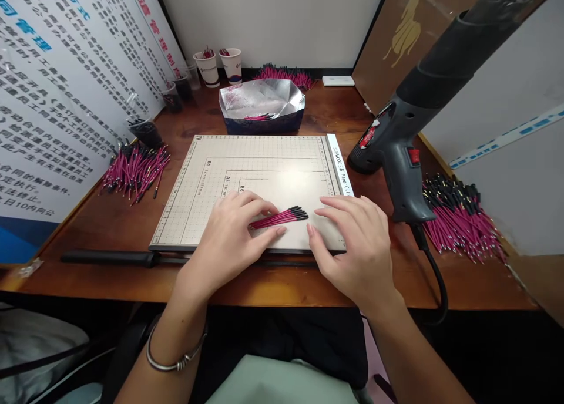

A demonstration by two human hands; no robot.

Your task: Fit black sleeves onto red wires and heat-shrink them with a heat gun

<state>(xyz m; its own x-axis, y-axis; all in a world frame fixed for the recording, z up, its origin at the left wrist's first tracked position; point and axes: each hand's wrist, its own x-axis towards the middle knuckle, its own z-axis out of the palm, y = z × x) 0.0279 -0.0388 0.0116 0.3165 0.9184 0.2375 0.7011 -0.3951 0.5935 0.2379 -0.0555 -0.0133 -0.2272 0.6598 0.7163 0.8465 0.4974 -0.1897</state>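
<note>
A small bundle of magenta wires (282, 217) with black sleeved ends lies at a slight slant over the front part of a paper cutter board (185, 216). My left hand (235, 228) is curled round the left part of the bundle, fingers behind it and thumb in front. The black ends point right, toward my right hand (355, 239). That hand is open over the board's front right corner, fingers and thumb apart, with nothing in it. The cutter's black handle (110, 258) lies along the board's front edge at the left.
A heat gun (403, 140) stands nose-down at the right, its cord hanging over the table edge. Wire piles lie at the right (460, 219), left (134, 169) and back (286, 75). Behind the board are a foil-lined box (264, 125) and paper cups (208, 69).
</note>
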